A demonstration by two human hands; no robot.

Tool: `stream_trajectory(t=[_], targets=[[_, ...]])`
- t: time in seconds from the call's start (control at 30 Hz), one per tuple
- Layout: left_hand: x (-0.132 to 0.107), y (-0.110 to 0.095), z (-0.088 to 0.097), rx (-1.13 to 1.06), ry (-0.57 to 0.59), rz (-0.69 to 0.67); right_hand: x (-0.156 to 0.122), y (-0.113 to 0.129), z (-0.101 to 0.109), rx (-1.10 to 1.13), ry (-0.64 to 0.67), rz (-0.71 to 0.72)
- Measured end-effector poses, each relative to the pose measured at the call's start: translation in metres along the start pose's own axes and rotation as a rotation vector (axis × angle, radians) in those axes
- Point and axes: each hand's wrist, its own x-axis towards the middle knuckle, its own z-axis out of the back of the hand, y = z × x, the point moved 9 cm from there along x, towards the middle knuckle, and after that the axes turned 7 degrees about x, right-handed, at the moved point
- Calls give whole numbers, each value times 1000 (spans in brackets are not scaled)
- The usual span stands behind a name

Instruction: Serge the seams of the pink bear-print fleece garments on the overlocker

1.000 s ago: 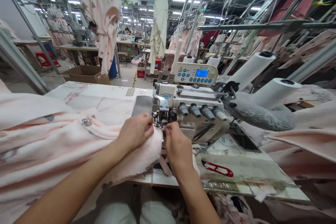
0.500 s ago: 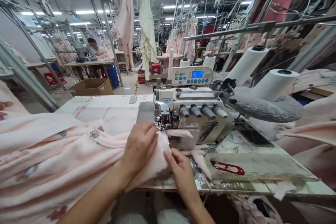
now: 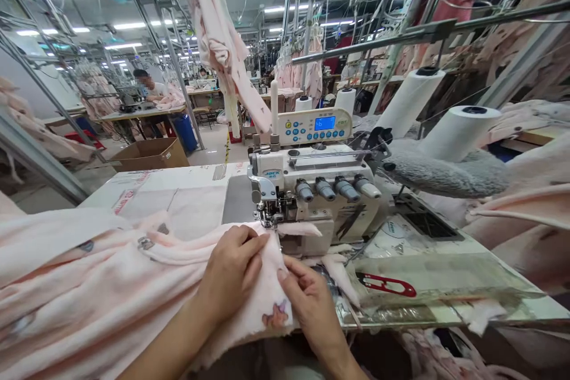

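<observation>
A pale pink fleece fabric with small printed figures spreads over the left of the table, its edge running up to the needle area of a white overlock sewing machine. My left hand grips the fabric just in front of the presser foot, fingers bent over it. To the right and lower, my right hand pinches the fabric's right edge between thumb and fingers. A brown printed figure shows on the cloth between my hands. Pink scraps lie beside the machine.
Red thread snips lie on the table's right side. White thread cones stand behind the machine near a grey fluffy roll. A cardboard box sits beyond the table. A person works at another machine, back left.
My left hand has drawn slightly back from the presser foot. More fabric shows between the hands, including the brown figure. The view has shifted, and a hanging pink garment now covers the cream one.
</observation>
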Motion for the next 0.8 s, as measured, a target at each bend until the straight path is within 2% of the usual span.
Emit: stream_trajectory(t=[0.07, 0.17, 0.27, 0.37, 0.5, 0.67, 0.8], targets=[[0, -1, -2, 47, 14, -19, -1, 4, 1, -23, -17, 39], [1, -4, -8, 113, 95, -23, -6, 1, -2, 1, -40, 49], [2, -7, -16, 200, 201, -24, -13, -7, -3, 144, -123, 18], [2, -9, -20, 293, 249, -42, -16, -11, -1, 238, -204, -12], [5, -11, -22, 365, 222, -81, -12, -14, 4, 218, -211, -28], [6, -18, -13, 406, 130, -157, -3, -13, 9, 173, -193, 44], [-19, -27, -2, 228, 8, -145, -4, -10, 9, 226, -176, 37]])
